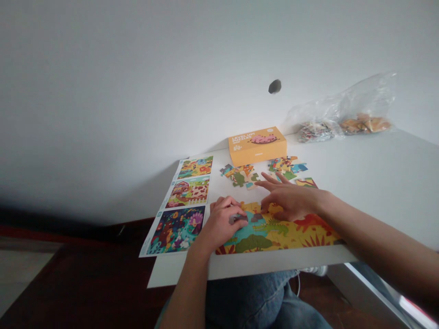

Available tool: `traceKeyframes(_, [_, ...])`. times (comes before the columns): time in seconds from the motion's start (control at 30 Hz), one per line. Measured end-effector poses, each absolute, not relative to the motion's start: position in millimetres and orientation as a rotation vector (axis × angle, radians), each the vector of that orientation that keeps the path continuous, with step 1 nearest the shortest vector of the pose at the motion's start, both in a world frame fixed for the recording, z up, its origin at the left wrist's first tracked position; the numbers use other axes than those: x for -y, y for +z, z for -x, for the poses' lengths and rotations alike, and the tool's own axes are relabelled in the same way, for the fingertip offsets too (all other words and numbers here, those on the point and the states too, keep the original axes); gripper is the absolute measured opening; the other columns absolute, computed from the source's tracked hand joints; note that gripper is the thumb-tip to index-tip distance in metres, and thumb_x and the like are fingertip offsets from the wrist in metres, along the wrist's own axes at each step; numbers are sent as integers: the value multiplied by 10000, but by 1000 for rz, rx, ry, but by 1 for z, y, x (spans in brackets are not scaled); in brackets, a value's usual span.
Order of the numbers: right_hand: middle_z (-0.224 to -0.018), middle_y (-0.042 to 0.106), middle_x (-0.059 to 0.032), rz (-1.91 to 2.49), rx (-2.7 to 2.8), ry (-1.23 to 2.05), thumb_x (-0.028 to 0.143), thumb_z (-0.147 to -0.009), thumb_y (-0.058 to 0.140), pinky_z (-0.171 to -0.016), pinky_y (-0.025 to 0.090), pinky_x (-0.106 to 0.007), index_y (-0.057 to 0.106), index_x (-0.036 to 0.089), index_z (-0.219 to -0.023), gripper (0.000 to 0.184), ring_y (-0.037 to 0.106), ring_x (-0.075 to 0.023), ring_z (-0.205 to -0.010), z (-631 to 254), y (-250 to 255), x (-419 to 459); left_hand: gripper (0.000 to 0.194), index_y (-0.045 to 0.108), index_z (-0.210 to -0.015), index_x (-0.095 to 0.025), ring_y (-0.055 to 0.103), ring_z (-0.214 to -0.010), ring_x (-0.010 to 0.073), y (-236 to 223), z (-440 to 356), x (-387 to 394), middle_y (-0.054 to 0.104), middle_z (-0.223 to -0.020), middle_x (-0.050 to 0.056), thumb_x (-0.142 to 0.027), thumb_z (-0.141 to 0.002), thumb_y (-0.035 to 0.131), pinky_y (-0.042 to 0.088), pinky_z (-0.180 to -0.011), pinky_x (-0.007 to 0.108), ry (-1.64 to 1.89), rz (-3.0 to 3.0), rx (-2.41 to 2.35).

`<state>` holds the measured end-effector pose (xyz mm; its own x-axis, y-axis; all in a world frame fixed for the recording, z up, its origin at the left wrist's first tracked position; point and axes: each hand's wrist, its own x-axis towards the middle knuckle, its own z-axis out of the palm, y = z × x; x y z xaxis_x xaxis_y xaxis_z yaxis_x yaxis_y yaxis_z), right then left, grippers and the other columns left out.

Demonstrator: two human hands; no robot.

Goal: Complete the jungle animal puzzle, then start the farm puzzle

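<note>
The left hand (224,217) curls over the puzzle (274,230) at ten o'clock, its grip unclear. The right hand (291,201), splayed open, is at one o'clock.

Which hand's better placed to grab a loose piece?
Probably your right hand, with fingers spread beside the loose pieces; your left hand is farther off, over the left end of the puzzle.

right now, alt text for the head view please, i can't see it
A person's left hand and spread right hand are over a colourful jigsaw on a white table. Beyond it are loose pieces, a yellow puzzle box and transparent plastic bags; a printed picture sheet lies to the left.
</note>
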<state>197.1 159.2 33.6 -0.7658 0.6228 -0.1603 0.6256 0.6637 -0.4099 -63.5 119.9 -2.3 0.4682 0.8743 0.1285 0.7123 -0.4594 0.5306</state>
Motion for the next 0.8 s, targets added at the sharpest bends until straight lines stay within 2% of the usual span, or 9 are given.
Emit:
traceKeyframes(0.2, [-1559,354,-46,-1048,-2932,-635,160,-688,746,-1107,-24,-749,774,323,-977,333,72,-451,-1479,-197,31,-160,163,749,-897,-282,545,-1058,249,-1,63,-118,622,-1061,41,-337,-755,807,393,-979,447,489,-2345,-1356])
traceKeyframes(0.37, [-1534,393,-45,-1048,-2957,-628,166,-679,761,-1098,15,-768,777,334,-967,334,122,-456,-1471,-198,30,-159,609,726,-1086,-319,462,-1222,323,10,70,-112,532,-1271,63,-517,-538,901,366,-1064,506,266,-2360,-1311])
traceKeyframes(0.43, [-1519,413,-41,-1030,-2967,-622,180,-700,748,-1099,48,-765,776,338,-963,309,161,-448,-1466,-198,29,-159,688,707,-1142,-340,412,-1288,341,13,72,-110,502,-1319,61,-541,-514,902,320,-1111,533,204,-2362,-1307])
traceKeyframes(0.63, [-1362,583,-54,-993,-3095,-491,200,-764,690,-1133,114,-694,756,270,-883,153,384,-375,-1382,-196,27,-167,671,706,-1137,-367,261,-1411,373,7,67,-108,490,-1355,49,-498,-513,917,184,-1170,591,169,-2338,-1370])
traceKeyframes(0.7, [-1313,619,-68,-1038,-3122,-474,237,-801,677,-1143,139,-661,734,260,-978,187,444,-337,-1340,-195,22,-172,671,696,-1154,-375,238,-1422,374,3,63,-107,487,-1366,45,-510,-531,907,159,-1172,601,192,-2343,-1368])
traceKeyframes(0.8, [-1380,568,-108,-1126,-3131,-451,322,-864,645,-1136,179,-639,654,245,-1196,341,433,-317,-1349,-191,11,-179,662,697,-1140,-386,280,-1391,362,-2,58,-107,502,-1349,34,-547,-529,894,175,-1162,599,268,-2380,-1356])
